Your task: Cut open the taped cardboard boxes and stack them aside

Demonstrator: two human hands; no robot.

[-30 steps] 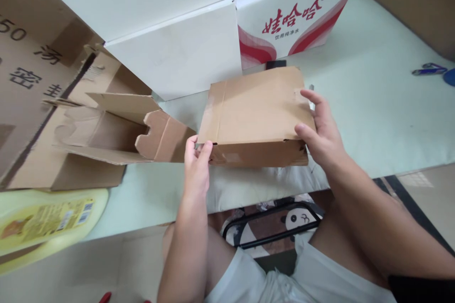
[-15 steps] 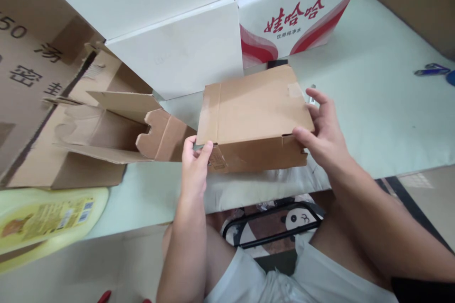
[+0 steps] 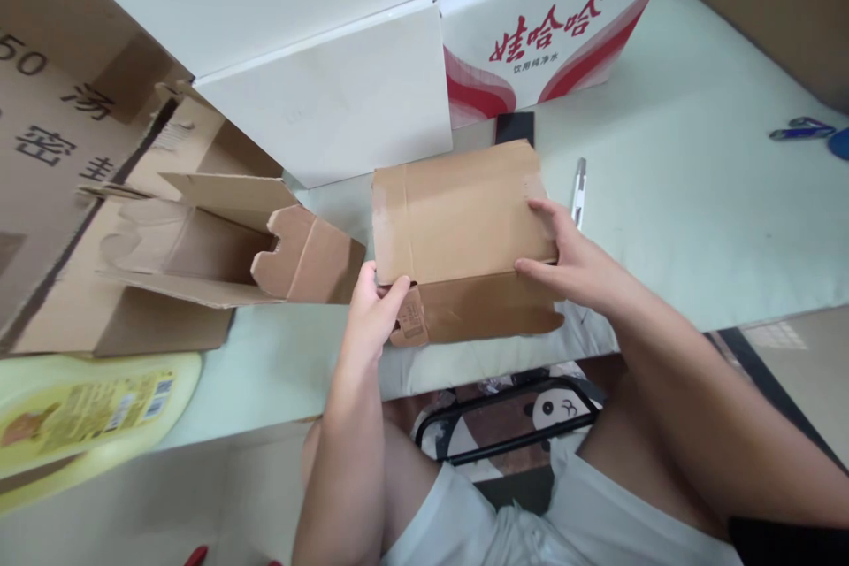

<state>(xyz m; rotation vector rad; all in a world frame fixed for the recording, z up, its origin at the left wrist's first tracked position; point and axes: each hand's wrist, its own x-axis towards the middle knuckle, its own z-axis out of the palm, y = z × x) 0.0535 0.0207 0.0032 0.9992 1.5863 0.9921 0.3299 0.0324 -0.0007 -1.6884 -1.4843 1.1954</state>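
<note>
A small brown cardboard box lies low over the table in front of me, its broad face up and its side with a printed patch toward me. My left hand pinches its near left corner, thumb on top of the edge. At the right end, my right hand grips the box with thumb and forefinger apart on the upper face; its other fingers are hidden. A flap sticks out below the right hand at the near right corner. Just beyond that hand lies a white and grey utility knife.
Left of the box stands an open cardboard box with raised flaps. White cartons and a red-printed carton line the back, a dark phone before them. A yellow bottle is front left; blue pens lie far right.
The box has come lower and tilted so more of its near side shows. My right hand has shifted left along with its right end, uncovering the knife and more of the phone.
</note>
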